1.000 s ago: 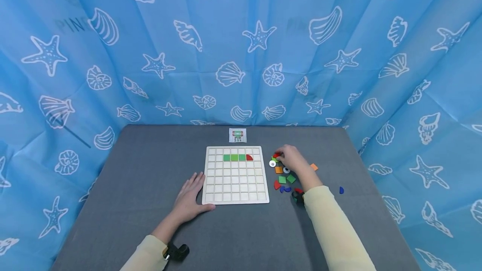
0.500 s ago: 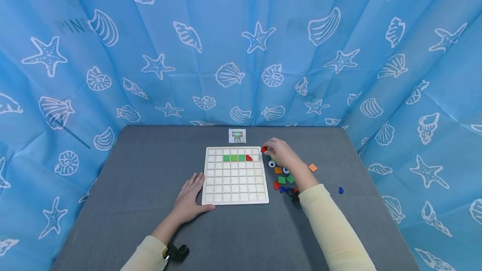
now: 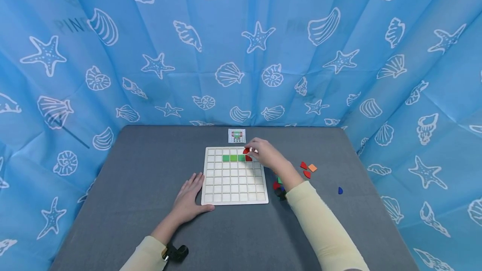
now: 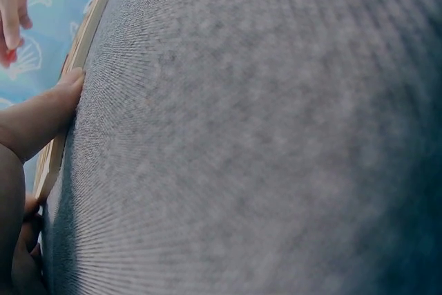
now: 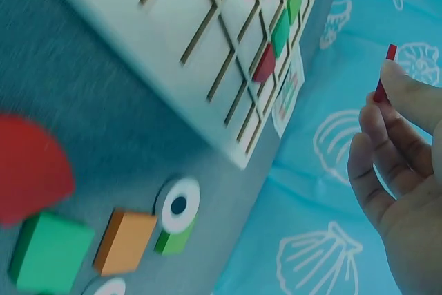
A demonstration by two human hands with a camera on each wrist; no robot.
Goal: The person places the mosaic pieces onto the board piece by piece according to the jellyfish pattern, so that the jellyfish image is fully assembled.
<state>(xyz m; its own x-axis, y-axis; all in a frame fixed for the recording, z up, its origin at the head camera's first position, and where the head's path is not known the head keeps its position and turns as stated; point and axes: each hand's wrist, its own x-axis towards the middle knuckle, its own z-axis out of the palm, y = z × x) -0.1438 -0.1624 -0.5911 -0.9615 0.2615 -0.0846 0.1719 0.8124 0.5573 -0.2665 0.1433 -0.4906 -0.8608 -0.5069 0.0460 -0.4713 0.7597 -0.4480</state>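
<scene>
Right hand, mine: thumb and fingers pinching one red piece, held clear above the far right part of the board. Left hand: spread, fingers at the board's left edge, thumb at its near left corner. On the board, one row toward the far side, left to right: three green squares, one red quarter. Latest change: red piece brought from right of the board to over it; fetching looks done, seating not yet, in my judgement. Against the frame one second earlier: right hand was then at the pile, right of the board; two loose reds now show just beside the orange square, a spot my right forearm covered; left hand, board, row and card, beyond the far edge, unchanged.
</scene>
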